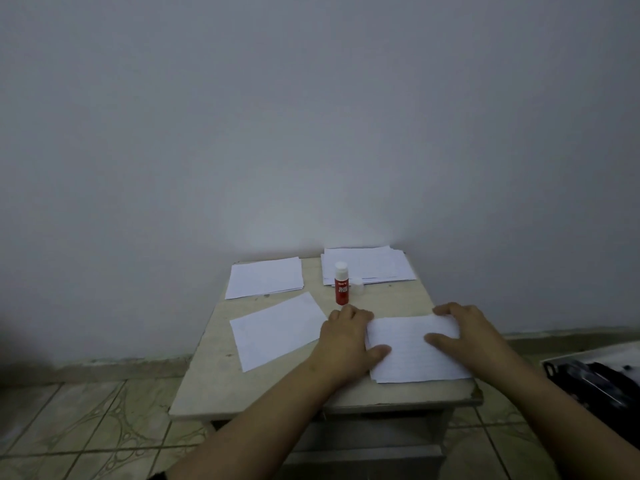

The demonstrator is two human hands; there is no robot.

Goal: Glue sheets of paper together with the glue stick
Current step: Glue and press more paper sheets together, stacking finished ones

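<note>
Right now both hands grip one lined sheet [412, 351] at the near right of the small table [214, 386]. Left hand [346, 341] clasps its left edge, thumb on top and fingers curled over the far corner; right hand [464, 332] clasps the far right corner likewise. From that sheet, the red glue stick [341, 284] stands upright at about 11 o'clock, its clear cap [357, 285] just beside it. A loose sheet [277, 329] lies at 9 o'clock. Two paper stacks sit farther back: left stack [265, 277] and right stack [370, 265].
</note>
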